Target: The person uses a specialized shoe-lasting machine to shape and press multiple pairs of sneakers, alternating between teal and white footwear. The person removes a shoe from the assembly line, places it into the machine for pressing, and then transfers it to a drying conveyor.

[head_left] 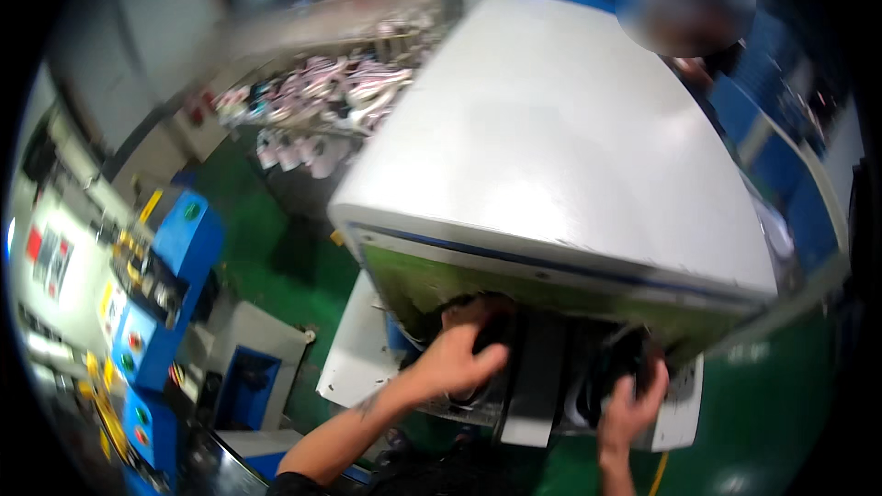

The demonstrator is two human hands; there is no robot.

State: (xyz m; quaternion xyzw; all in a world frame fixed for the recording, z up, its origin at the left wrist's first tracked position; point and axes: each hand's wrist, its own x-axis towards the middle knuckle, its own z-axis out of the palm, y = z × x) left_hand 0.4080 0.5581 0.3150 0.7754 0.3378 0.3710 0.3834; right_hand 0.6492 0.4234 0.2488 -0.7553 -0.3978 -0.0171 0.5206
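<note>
My left hand reaches under a green flap at the front of a big white machine. Its thumb points right, and its fingers, partly hidden by the flap, curl around a dark shoe-like piece. At the right of the opening my right hand has its thumb and fingers around another dark shoe-like piece with a pale lower edge. A black strip with a white front end runs between the two pieces. Blur and shadow hide their details.
A rack holding several pink and white shoes stands back left. Blue machine housings with buttons are at the left, beside a grey cart with a blue bin. Another person is beyond the machine's far right side. The floor is green.
</note>
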